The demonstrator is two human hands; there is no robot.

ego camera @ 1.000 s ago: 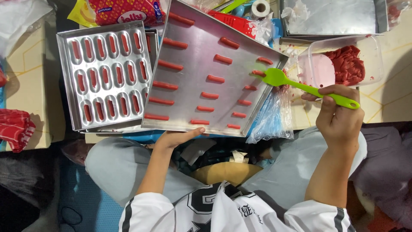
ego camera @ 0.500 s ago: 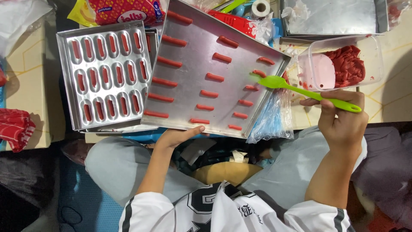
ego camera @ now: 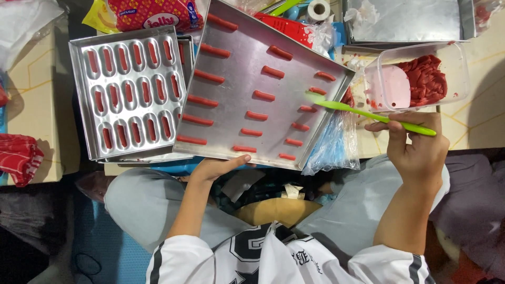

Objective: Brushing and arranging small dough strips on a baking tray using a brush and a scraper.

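Flat silver metal baking tray (ego camera: 231, 79), rows of red strips: left hand (ego camera: 218, 167) grips its near edge; right hand (ego camera: 418, 144), closed on a green plastic spatula (ego camera: 368, 112), reaches its right edge.

The pale counter (ego camera: 484, 118) carries a clear tub (ego camera: 415, 79) of red strips; left of the tub lie a flat metal tray (ego camera: 247, 121) and a moulded pan (ego camera: 87, 94).

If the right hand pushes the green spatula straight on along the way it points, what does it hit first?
Probably the red strip at the flat tray's right edge: the right hand holds the green spatula with its tip just beside that strip. Whether it touches yet is unclear.
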